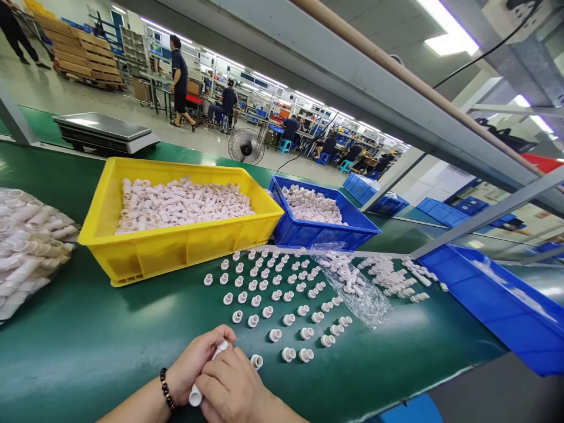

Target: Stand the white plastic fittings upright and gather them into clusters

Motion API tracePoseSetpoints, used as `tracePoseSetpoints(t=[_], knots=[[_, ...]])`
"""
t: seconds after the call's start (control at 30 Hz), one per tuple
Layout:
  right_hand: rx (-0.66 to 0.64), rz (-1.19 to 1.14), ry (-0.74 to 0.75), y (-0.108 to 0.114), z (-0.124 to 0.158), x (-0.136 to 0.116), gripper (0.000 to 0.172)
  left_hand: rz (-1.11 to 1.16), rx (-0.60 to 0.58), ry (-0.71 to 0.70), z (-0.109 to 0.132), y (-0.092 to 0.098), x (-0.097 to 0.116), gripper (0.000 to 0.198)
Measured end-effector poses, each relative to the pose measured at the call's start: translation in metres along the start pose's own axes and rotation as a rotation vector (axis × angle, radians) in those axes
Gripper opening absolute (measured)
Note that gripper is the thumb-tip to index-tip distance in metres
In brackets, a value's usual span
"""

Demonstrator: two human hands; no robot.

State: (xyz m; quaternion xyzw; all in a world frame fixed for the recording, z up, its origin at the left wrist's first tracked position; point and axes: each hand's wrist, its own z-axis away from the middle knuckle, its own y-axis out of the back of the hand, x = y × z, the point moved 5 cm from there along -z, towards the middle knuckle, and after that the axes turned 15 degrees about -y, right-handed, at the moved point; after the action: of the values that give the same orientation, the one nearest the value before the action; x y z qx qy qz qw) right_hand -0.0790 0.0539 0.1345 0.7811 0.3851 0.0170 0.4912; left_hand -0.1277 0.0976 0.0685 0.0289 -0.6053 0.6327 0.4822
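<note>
White plastic fitting (195, 398) gripped in both hands low over the green belt (88, 346)
Left hand (194, 363) and right hand (231, 388) clench round the smooth tube; short round caps (275, 296) stand in rows just beyond; a yellow crate (176, 249) sits behind them.

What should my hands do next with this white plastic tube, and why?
Probably push the nearest small white plastic cap onto the white plastic tube: left hand and right hand both grip it, and that cap sits beside the right hand.

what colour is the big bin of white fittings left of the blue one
Plain bright yellow all over: the large rectangular plastic bin, seen clearly in the head view.
</note>
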Motion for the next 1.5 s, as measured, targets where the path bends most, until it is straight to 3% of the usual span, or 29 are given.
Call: tracePoseSetpoints(t=[0.17, 0.3, 0.37, 0.47, 0.53, 0.63, 0.77, 0.97, 1.2, 1.5], knots=[[-0.096, -0.204, -0.191, 0.052, -0.021, 0.017, 0.019, -0.281, 0.005, -0.025, 0.0, 0.0, 0.016, 0.023], [-0.135, -0.091, -0.335, 0.082, -0.031, 0.044, 0.031, -0.533, -0.003, -0.095, -0.007, 0.01, 0.026, 0.03], [-0.174, -0.051, -0.404, 0.082, -0.033, 0.054, 0.03, -0.671, 0.022, -0.216, -0.011, 0.017, 0.035, 0.027], [-0.236, 0.012, -0.488, 0.071, -0.031, 0.061, 0.014, -0.935, 0.096, -0.411, -0.013, 0.025, 0.055, 0.021], [-0.297, 0.079, -0.49, 0.06, -0.027, 0.061, 0.005, -1.104, 0.135, -0.481, -0.012, 0.026, 0.067, 0.017], [-0.384, 0.195, -0.46, 0.045, -0.018, 0.062, 0.007, -1.264, 0.125, -0.529, -0.011, 0.023, 0.077, 0.015], [-0.439, 0.297, -0.448, 0.029, -0.009, 0.068, 0.012, -1.36, 0.053, -0.552, -0.012, 0.019, 0.071, 0.016], [-0.484, 0.335, -0.443, 0.017, -0.004, 0.07, 0.015, -1.461, 0.012, -0.538, -0.015, 0.025, 0.057, 0.038], [-0.364, 0.144, -0.561, 0.033, -0.009, 0.076, 0.015, -1.581, -0.019, -0.538, -0.017, 0.028, 0.051, 0.045], [-0.139, 0.002, -0.496, 0.052, -0.018, 0.077, 0.005, -1.701, -0.013, -0.599, -0.014, 0.025, 0.055, 0.045]])
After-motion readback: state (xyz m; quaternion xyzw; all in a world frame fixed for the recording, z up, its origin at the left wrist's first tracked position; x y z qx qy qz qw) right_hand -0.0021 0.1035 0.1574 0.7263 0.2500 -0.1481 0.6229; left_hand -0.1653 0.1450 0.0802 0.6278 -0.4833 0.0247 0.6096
